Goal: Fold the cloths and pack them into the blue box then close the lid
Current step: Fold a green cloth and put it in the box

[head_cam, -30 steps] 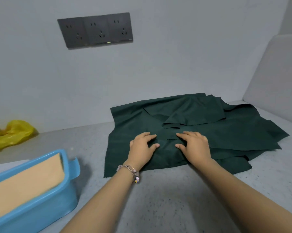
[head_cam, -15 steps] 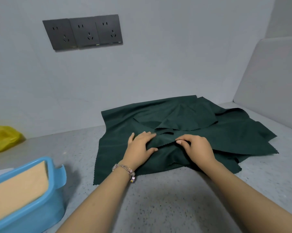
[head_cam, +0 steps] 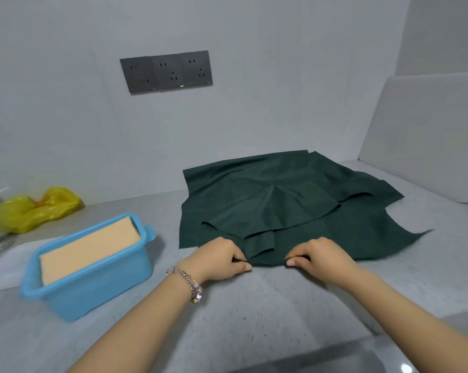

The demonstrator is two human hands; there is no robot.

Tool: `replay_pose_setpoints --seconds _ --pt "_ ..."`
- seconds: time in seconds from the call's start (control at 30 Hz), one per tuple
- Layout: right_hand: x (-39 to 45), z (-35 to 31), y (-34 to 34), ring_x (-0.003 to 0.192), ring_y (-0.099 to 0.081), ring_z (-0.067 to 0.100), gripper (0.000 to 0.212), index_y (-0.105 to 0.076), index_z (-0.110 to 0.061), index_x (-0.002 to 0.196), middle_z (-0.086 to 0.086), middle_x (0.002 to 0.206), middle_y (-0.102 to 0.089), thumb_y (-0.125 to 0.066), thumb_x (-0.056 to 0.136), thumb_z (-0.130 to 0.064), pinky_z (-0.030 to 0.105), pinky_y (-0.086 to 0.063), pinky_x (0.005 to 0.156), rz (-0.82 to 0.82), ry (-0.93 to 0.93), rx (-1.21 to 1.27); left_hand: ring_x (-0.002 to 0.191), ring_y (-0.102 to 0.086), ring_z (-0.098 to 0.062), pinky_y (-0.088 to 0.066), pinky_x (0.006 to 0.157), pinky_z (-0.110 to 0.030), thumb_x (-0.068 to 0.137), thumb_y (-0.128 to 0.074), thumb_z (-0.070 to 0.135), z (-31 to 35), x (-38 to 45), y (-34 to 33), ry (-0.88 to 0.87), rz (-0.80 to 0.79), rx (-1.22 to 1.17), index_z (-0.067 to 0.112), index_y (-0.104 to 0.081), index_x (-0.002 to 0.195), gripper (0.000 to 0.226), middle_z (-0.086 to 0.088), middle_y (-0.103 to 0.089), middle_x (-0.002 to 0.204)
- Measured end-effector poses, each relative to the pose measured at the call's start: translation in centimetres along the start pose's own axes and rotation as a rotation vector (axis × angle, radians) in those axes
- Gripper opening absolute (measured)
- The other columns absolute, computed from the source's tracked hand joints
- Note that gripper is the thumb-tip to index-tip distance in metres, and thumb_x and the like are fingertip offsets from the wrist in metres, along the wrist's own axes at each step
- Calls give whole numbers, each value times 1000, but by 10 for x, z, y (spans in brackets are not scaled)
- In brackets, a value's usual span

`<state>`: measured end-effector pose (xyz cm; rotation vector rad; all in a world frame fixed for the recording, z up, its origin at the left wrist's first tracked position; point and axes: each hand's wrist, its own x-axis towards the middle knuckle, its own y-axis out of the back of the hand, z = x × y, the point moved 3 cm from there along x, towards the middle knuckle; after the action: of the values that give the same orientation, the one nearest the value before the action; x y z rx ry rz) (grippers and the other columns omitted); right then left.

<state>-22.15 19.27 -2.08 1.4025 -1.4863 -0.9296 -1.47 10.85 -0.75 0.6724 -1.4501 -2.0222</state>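
Several dark green cloths point(head_cam: 278, 205) lie heaped on the grey counter near the back wall. My left hand point(head_cam: 216, 258) and my right hand point(head_cam: 319, 255) each pinch the near edge of the top green cloth, a short way apart, at the front of the heap. That cloth is stretched toward me, with a small flap folded between my hands. The blue box point(head_cam: 93, 281) stands to the left, lidless, with a beige cloth point(head_cam: 90, 251) filling its top. No lid is in view.
A crumpled yellow plastic bag point(head_cam: 36, 208) lies at the far left by the wall. A white sheet point(head_cam: 9, 262) lies under the box's left side. A white board point(head_cam: 426, 135) leans at the right. Wall sockets point(head_cam: 167, 71) sit above the counter.
Both hands went from pressing on the middle of the heap to pinching a cloth edge and drawing it toward me. The view has swung left, showing more of the box.
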Motion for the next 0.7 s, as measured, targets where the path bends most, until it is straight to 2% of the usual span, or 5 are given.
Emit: replay_pose_setpoints --seconds 0.13,0.23,0.43,0.6,0.7 --pt "-31 -25 -1 91 -62 -3 17 -72 -37 97 -27 99 -68 -62 85 -45 12 -43 75 -18 69 -9 64 -55 -12 -46 63 -30 79 -51 68 12 -39 3 43 -13 67 20 -71 74 52 4 -67 70" --pt "-50 -45 -1 85 -61 -6 17 -73 -39 92 -29 94 -68 -65 80 -49 13 -45 73 -96 118 -7 52 -37 -17 -31 52 -30 79 -49 71 17 -63 4 114 15 95 10 -47 56 65 -5 -43 54" --pt "-62 -67 1 76 -61 -11 23 -71 -43 87 -26 77 -69 -69 70 -59 18 -51 74 -235 150 128 67 -59 -13 -47 63 -29 75 -64 62 18 -76 6 220 53 28 17 -55 77 46 4 -63 69" --pt "-56 -54 6 96 -61 1 25 -69 -36 101 -19 101 -69 -63 81 -51 24 -49 85 -62 69 13 85 -58 -15 -39 61 -27 78 -65 54 27 -69 2 250 94 139 20 -55 101 42 9 -60 84" --pt "-48 -41 5 108 -58 5 36 -61 -35 118 -16 120 -62 -63 83 -46 23 -46 91 -14 -2 13 86 -63 -19 -44 68 -25 82 -68 33 29 -60 1 281 156 35 22 -62 84 13 5 -65 87"
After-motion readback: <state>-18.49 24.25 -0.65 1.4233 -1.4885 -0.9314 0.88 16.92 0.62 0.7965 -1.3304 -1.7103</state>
